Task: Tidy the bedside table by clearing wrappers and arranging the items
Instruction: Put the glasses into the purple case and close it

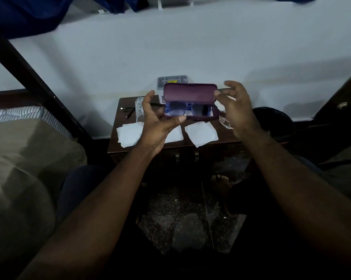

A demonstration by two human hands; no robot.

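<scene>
A purple glasses case [190, 93] is held open above the dark wooden bedside table [118, 146]. Blue-framed glasses [187, 110] lie inside its lower half. My left hand [158, 122] grips the case's lower half from the left and below, thumb along its front edge. My right hand [235, 106] is at the case's right end, fingers spread, fingertips touching the lid's right corner. White paper wrappers [128, 134] [201, 132] lie flat on the table's front part.
A clear glass [139, 110] and a black cable [129, 112] sit at the table's left. A grey organiser tray [171, 80] stands at the back by the wall. A glass dish [226, 123] is at the right edge; a black bin [275, 122] stands beside the table. A bed [25, 150] is on the left.
</scene>
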